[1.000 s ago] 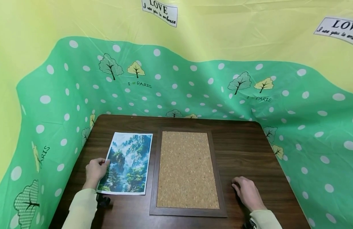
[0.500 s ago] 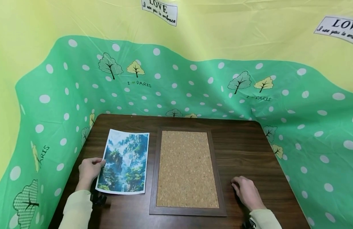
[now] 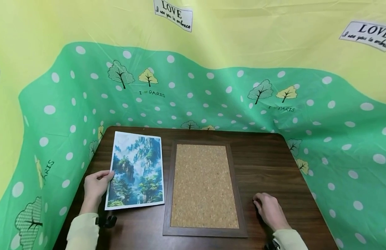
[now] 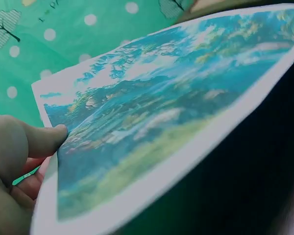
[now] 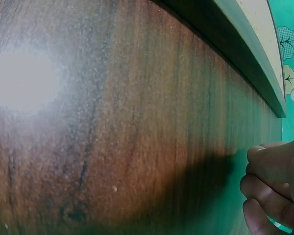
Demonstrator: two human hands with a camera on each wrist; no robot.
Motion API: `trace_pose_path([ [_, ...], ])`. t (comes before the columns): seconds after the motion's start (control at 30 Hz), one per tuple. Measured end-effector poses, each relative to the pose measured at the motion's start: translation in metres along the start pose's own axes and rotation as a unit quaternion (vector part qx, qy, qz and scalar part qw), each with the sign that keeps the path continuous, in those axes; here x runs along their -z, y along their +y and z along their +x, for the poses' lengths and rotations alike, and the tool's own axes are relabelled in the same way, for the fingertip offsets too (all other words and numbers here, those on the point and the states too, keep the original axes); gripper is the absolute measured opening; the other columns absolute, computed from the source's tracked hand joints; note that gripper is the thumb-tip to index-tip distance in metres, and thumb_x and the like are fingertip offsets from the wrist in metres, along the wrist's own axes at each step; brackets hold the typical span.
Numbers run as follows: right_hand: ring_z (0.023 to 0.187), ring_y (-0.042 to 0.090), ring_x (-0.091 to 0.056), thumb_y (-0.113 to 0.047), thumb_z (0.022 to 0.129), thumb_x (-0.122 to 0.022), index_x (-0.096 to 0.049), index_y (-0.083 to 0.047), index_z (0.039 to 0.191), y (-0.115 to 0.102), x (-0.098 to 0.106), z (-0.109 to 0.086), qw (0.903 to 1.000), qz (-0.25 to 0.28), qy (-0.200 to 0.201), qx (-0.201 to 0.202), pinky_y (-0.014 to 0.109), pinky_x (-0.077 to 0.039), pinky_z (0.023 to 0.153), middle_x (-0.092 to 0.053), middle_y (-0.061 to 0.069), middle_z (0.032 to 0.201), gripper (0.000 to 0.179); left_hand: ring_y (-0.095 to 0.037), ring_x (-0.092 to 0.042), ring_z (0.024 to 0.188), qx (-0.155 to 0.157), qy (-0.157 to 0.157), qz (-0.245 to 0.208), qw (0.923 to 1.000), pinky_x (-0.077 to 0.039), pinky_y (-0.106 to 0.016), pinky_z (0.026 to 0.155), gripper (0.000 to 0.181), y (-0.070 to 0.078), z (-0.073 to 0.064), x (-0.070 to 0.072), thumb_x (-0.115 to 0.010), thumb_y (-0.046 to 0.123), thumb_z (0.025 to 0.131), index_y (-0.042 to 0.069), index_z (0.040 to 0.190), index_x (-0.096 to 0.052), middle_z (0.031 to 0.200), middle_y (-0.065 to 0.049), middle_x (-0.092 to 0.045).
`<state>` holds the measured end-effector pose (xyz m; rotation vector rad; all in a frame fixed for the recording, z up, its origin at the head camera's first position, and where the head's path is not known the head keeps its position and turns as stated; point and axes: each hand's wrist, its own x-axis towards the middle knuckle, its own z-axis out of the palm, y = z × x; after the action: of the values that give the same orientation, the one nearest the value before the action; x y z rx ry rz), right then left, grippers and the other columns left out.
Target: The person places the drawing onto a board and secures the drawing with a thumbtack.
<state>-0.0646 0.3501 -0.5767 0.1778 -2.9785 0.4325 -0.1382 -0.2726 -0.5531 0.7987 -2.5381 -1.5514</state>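
My left hand (image 3: 95, 187) pinches a printed mountain-landscape picture (image 3: 136, 172) by its left edge, thumb on the printed face. In the left wrist view the picture (image 4: 152, 107) tilts up from the table, its white border bending slightly. Right of it lies a corkboard (image 3: 205, 187) in a brown wooden frame; the picture's lower right corner comes right up to the frame. On the other side of the corkboard my right hand (image 3: 269, 210) rests on the table, fingers loosely curled and holding nothing. The right wrist view shows these fingers (image 5: 267, 188) with the frame's edge beyond them.
The dark wood-grain table (image 3: 258, 156) has rounded far corners. A green and yellow cloth (image 3: 193, 83) with dots and trees hangs around its back and sides. Both wrists carry small black devices, one of them a strap-on camera (image 3: 106, 221) at the left.
My left hand has drawn the picture a little to the left and lifted it off the table, so it looks larger and tilts up. The right hand and corkboard stay in place.
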Motion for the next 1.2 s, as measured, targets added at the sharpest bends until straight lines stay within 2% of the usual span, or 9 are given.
trace_pose_path([
  [0.17,0.077,0.025,-0.071,0.002,0.085,-0.083,-0.073,-0.012,0.085,0.001,0.002,0.002,1.0,0.002,0.004,-0.001,0.044,-0.057,0.065,-0.07,0.004,0.082,0.016,-0.024,-0.066,0.091,0.014,-0.006,-0.03,0.9994,-0.054,-0.031,0.067,0.045,0.009,-0.005,-0.005,-0.073,0.034,0.101,-0.001,0.129,-0.073,0.122,-0.022,-0.07],
  [0.3,0.076,0.023,-0.07,0.0,0.087,-0.083,-0.074,-0.012,0.086,0.001,0.004,0.003,0.9999,0.006,0.001,-0.009,0.043,-0.056,0.064,-0.07,0.004,0.082,0.014,-0.016,-0.065,0.079,0.018,-0.021,-0.043,0.9987,-0.055,-0.03,0.064,0.041,0.013,-0.009,-0.016,-0.074,0.031,0.1,0.0,0.127,-0.075,0.112,-0.017,-0.073],
  [0.5,0.074,0.02,-0.068,-0.001,0.088,-0.082,-0.075,-0.011,0.088,0.0,0.005,0.004,0.9998,0.012,-0.001,-0.017,0.041,-0.054,0.062,-0.07,0.003,0.082,0.013,-0.015,-0.063,0.079,0.0,-0.053,-0.053,0.9972,-0.053,-0.029,0.067,0.036,0.016,-0.019,-0.038,-0.075,0.026,0.1,-0.003,0.121,-0.076,0.103,-0.012,-0.075],
  [0.73,0.071,0.017,-0.066,-0.002,0.089,-0.082,-0.076,-0.012,0.09,-0.001,0.006,0.006,0.9996,0.017,0.001,-0.024,0.038,-0.053,0.06,-0.07,0.001,0.083,0.011,-0.014,-0.066,0.078,-0.008,-0.1,-0.07,0.9925,-0.053,-0.029,0.069,0.031,0.019,-0.037,-0.071,-0.074,0.024,0.1,-0.003,0.115,-0.077,0.096,-0.009,-0.077],
  [0.97,0.073,0.019,-0.067,-0.003,0.089,-0.082,-0.075,-0.012,0.09,-0.002,0.007,0.006,0.9995,0.019,0.004,-0.024,0.04,-0.053,0.062,-0.07,0.001,0.084,0.011,-0.012,-0.068,0.078,-0.01,-0.116,-0.107,0.9874,-0.053,-0.026,0.069,0.024,0.022,-0.058,-0.104,-0.076,0.018,0.099,-0.004,0.107,-0.077,0.095,-0.01,-0.078],
  [1.2,0.075,0.02,-0.068,-0.003,0.09,-0.081,-0.077,-0.012,0.092,-0.003,0.008,0.006,0.9994,0.026,0.011,-0.021,0.041,-0.055,0.063,-0.071,0.001,0.086,0.01,-0.014,-0.069,0.076,-0.014,-0.134,-0.131,0.9822,-0.054,-0.026,0.066,0.017,0.023,-0.08,-0.132,-0.076,0.013,0.098,-0.004,0.102,-0.077,0.092,-0.011,-0.078],
])
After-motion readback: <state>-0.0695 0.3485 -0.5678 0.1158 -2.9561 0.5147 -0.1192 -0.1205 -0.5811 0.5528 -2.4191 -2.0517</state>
